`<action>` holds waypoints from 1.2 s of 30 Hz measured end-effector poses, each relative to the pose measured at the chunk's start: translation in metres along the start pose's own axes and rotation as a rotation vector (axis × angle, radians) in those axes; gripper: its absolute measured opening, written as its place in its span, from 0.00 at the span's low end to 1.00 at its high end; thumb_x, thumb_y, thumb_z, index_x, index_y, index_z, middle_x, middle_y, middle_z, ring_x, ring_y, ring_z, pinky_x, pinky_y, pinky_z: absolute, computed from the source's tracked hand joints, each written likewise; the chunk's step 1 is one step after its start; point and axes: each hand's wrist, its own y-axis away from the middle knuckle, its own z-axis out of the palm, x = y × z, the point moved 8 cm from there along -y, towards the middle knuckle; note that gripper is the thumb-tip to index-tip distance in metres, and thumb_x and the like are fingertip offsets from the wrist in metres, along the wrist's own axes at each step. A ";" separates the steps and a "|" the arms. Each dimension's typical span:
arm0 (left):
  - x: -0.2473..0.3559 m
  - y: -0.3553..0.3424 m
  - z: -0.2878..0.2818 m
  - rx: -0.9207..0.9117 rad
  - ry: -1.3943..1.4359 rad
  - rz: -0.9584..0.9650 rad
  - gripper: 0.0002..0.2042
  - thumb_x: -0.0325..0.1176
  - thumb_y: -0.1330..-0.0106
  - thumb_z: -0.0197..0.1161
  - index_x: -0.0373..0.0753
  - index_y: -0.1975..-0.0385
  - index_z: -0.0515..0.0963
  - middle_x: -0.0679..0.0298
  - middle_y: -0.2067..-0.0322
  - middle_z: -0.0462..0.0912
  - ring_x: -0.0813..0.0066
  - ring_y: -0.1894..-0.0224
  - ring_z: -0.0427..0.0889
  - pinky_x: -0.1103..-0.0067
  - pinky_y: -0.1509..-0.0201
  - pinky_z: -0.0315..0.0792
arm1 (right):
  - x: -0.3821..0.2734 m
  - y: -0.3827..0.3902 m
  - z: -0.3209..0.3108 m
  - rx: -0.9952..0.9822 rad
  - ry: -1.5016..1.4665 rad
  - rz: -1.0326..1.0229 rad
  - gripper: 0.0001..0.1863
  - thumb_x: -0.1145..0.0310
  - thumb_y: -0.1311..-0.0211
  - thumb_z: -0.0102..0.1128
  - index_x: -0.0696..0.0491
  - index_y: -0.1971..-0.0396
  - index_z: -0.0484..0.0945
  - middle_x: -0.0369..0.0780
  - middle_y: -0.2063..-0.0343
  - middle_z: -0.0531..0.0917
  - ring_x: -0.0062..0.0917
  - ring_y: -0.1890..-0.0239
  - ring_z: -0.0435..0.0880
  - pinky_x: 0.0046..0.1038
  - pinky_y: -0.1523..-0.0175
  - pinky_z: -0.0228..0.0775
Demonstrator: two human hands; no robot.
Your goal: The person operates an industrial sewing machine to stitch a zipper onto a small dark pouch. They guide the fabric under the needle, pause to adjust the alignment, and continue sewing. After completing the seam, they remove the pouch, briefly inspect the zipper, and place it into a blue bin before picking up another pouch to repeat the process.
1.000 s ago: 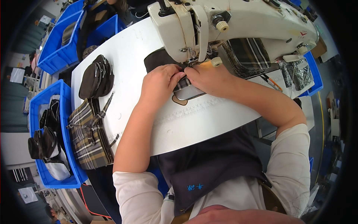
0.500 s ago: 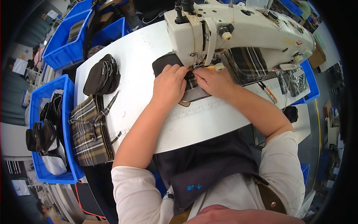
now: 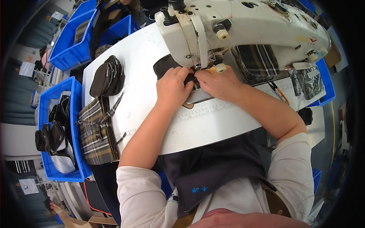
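Note:
My left hand (image 3: 174, 85) and my right hand (image 3: 216, 84) meet beside the needle of a white sewing machine (image 3: 247, 21), fingers bent and pinched on a dark brown fabric piece (image 3: 163, 66). A small bit of plaid fabric shows between them over the metal plate (image 3: 200, 95); the fingertips are partly hidden. Behind my right hand, a pile of plaid pieces (image 3: 258, 60) lies under the machine arm. At the left of the white table (image 3: 140, 125) are stacked brown pouches (image 3: 102, 78) and folded plaid fabric (image 3: 97, 140).
Blue bins (image 3: 81, 114) with pouches and fabric stand left and upper left. Orange-handled snips (image 3: 281, 95), a clear bag of small items (image 3: 308, 81) and another blue bin (image 3: 329, 91) are at the right. A cardboard box (image 3: 332, 57) sits at far right. People are partly visible at the edges.
The view has shifted slightly. My hands stay by the needle, with small finger movements; less of the plaid piece shows between them than one second ago.

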 end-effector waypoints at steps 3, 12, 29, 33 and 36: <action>0.001 0.000 0.000 -0.066 0.077 0.003 0.14 0.31 0.42 0.69 0.42 0.54 0.85 0.60 0.59 0.87 0.58 0.54 0.86 0.67 0.53 0.81 | -0.002 -0.001 0.005 -0.083 0.081 0.028 0.08 0.66 0.39 0.69 0.49 0.62 0.80 0.33 0.78 0.82 0.29 0.78 0.85 0.31 0.73 0.75; -0.025 -0.004 0.007 -0.479 0.564 -0.102 0.16 0.37 0.18 0.58 0.35 0.40 0.81 0.58 0.50 0.84 0.66 0.46 0.82 0.73 0.38 0.73 | -0.005 0.000 0.015 -0.188 0.241 -0.061 0.14 0.69 0.42 0.69 0.50 0.56 0.80 0.33 0.74 0.83 0.27 0.75 0.86 0.29 0.71 0.75; -0.027 -0.012 0.008 -0.463 0.461 -0.007 0.13 0.36 0.26 0.68 0.39 0.47 0.85 0.55 0.56 0.86 0.57 0.49 0.83 0.68 0.44 0.78 | -0.003 -0.003 0.006 -0.196 0.192 -0.154 0.15 0.70 0.40 0.68 0.50 0.53 0.80 0.33 0.64 0.86 0.26 0.68 0.88 0.29 0.71 0.77; -0.028 -0.012 0.010 -0.463 0.354 -0.003 0.14 0.37 0.28 0.70 0.41 0.47 0.86 0.56 0.54 0.86 0.56 0.47 0.83 0.68 0.43 0.78 | -0.001 -0.001 0.014 -0.226 0.065 -0.071 0.15 0.72 0.41 0.67 0.51 0.53 0.80 0.34 0.65 0.86 0.26 0.69 0.87 0.30 0.70 0.77; -0.019 -0.014 0.006 -0.332 0.214 0.096 0.12 0.35 0.30 0.71 0.41 0.50 0.88 0.57 0.53 0.87 0.54 0.45 0.82 0.68 0.43 0.78 | 0.000 0.009 0.019 -0.528 0.201 -0.031 0.14 0.73 0.42 0.66 0.53 0.55 0.80 0.34 0.67 0.86 0.27 0.71 0.87 0.32 0.69 0.77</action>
